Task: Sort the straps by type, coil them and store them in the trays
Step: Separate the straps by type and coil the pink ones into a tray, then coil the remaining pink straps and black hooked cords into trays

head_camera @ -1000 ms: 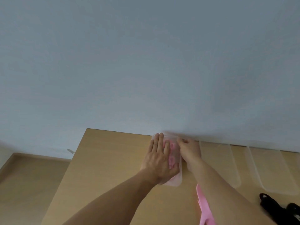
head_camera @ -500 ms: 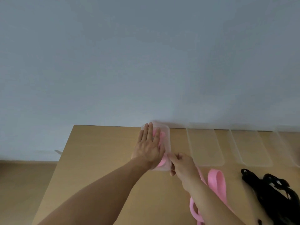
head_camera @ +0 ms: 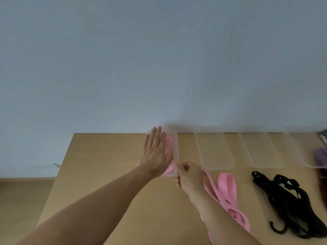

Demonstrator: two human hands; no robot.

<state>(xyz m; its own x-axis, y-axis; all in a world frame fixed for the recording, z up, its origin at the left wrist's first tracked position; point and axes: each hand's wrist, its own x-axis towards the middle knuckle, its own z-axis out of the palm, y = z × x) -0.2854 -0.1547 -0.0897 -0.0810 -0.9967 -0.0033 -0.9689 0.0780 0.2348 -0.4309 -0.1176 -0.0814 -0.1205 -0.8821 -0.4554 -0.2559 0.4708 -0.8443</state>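
Nearest me, on the right of the worktop [head_camera: 106,167], the loose length of the pink strap [head_camera: 221,186] lies in long loops beside my right forearm. Right of it, apart, sits a tangled heap of black straps [head_camera: 286,206]. My right hand [head_camera: 190,175] has its fingers curled and pinches the pink strap just at the near end of the leftmost tray [head_camera: 175,144]. Beyond it, my left hand [head_camera: 156,152] lies flat, fingers straight and close together, pressing down on the pink coil inside that tray. Three more clear trays stand in a row along the wall: the second tray [head_camera: 215,152], the third tray [head_camera: 261,152] and the fourth tray [head_camera: 300,156]. A purple strap [head_camera: 321,157] lies in the fourth, cut off by the picture's edge.
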